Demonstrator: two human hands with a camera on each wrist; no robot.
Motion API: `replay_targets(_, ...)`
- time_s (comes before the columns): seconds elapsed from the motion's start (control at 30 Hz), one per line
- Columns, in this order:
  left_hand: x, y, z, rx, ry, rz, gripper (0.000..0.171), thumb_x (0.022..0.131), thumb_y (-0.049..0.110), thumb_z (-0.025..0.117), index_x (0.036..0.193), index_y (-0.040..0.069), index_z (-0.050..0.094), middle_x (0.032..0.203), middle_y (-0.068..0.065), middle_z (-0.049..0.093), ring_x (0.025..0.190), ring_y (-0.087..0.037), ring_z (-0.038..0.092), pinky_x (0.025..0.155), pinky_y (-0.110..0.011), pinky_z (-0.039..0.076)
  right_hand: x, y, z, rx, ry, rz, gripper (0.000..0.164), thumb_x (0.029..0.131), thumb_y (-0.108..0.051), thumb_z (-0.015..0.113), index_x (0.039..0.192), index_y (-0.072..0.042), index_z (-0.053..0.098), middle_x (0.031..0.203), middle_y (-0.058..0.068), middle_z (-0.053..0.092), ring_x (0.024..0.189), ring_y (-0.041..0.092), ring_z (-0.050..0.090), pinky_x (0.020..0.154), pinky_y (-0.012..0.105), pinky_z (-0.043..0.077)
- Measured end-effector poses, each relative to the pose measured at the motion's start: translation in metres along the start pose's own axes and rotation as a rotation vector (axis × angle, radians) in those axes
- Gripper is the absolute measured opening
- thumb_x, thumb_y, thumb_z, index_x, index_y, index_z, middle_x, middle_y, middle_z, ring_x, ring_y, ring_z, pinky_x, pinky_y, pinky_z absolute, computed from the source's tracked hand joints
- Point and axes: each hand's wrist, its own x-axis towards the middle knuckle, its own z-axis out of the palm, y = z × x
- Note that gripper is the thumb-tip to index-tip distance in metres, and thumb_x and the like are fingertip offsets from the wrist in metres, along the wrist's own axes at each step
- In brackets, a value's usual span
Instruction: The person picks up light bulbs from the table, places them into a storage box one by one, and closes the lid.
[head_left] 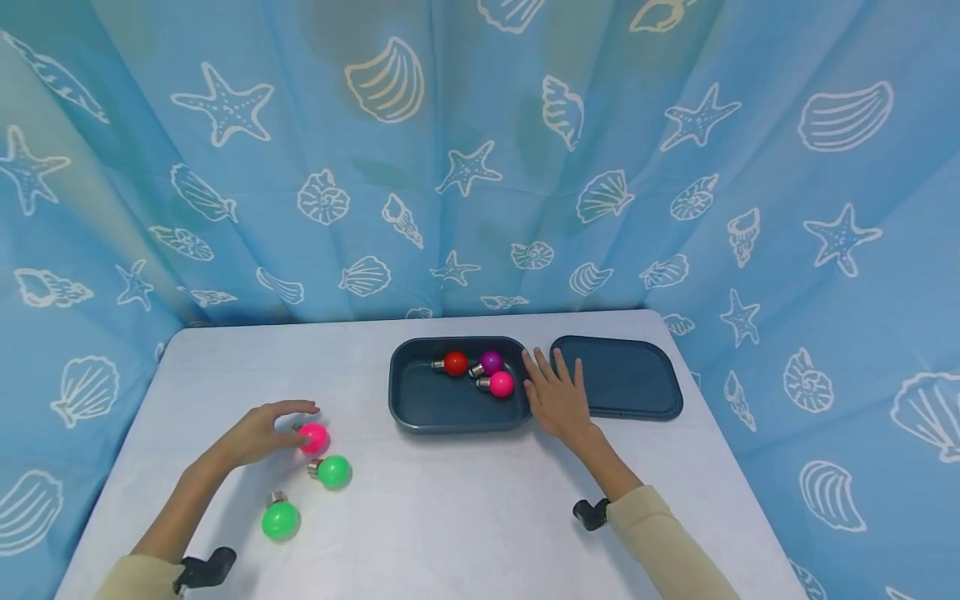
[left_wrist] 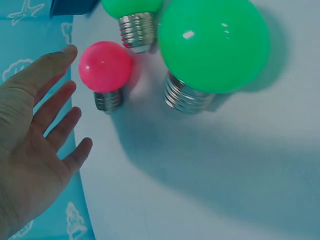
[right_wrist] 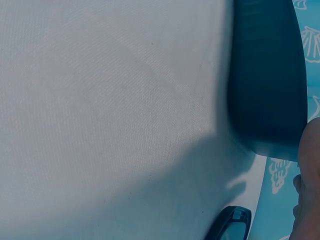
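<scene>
My left hand (head_left: 258, 435) reaches over a pink bulb (head_left: 314, 438) at the left of the table, thumb and fingers spread apart around it. In the left wrist view the fingers (left_wrist: 60, 127) stay apart with nothing between them, beside the pink bulb (left_wrist: 105, 67). Two green bulbs, one (head_left: 333, 472) just nearer and one (head_left: 281, 518) closer to the front, lie next to it. My right hand (head_left: 558, 396) rests with straight fingers at the right rim of a dark tray (head_left: 420, 417). Inside that tray lie a red bulb (head_left: 455, 363), a purple bulb (head_left: 491, 362) and another pink bulb (head_left: 502, 384).
Right of the tray lies a flat dark lid (head_left: 630, 379), partly overlapped by my right fingers in the head view. The white table (head_left: 450, 517) ends at a blue curtain (head_left: 465, 225) with shell prints. Black cameras sit on both wrists.
</scene>
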Motion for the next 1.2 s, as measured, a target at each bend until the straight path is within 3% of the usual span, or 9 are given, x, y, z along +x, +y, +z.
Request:
replay_targets(0.33,-0.003,-0.007,0.006,0.013,-0.005,0.028,0.051,0.087,0.015,0.075,0.134,0.001,0.06,0.138,-0.028,0.053,0.131,-0.055,0.037,0.098,-0.073,0.036,0.0,0.001,-0.001,-0.011,0.012,-0.007,0.053,0.108,-0.03,0.034,0.158,-0.013,0.029,0.16,0.012,0.03,0.147,0.042,0.019,0.115,0.066,0.006)
replay_targets(0.7,-0.006,-0.006,0.011,0.004,-0.009,-0.007,0.048,0.089,0.017,0.074,0.133,0.002,0.061,0.133,-0.027,0.056,0.128,-0.053,0.041,0.096,-0.072,0.038,0.0,0.001,-0.001,-0.013,-0.004,-0.002,0.053,0.108,-0.031,0.033,0.159,-0.014,0.028,0.16,0.011,0.029,0.148,0.041,0.018,0.115,0.065,0.006)
replay_targets(0.97,-0.001,-0.004,0.01,0.034,0.03,0.066,0.048,0.089,0.014,0.074,0.133,0.001,0.06,0.132,-0.026,0.057,0.126,-0.051,0.045,0.096,-0.068,0.042,-0.001,0.001,-0.003,-0.011,-0.006,-0.004,0.053,0.108,-0.03,0.033,0.159,-0.014,0.028,0.16,0.012,0.03,0.147,0.042,0.019,0.115,0.066,0.005)
replay_targets(1.2,0.006,0.007,0.003,0.024,0.078,0.113,0.049,0.088,0.013,0.075,0.133,0.001,0.06,0.132,-0.024,0.058,0.126,-0.048,0.047,0.096,-0.067,0.043,0.0,0.001,-0.002,-0.03,-0.016,0.0,0.053,0.109,-0.031,0.032,0.159,-0.014,0.027,0.161,0.011,0.028,0.148,0.041,0.018,0.115,0.066,0.007)
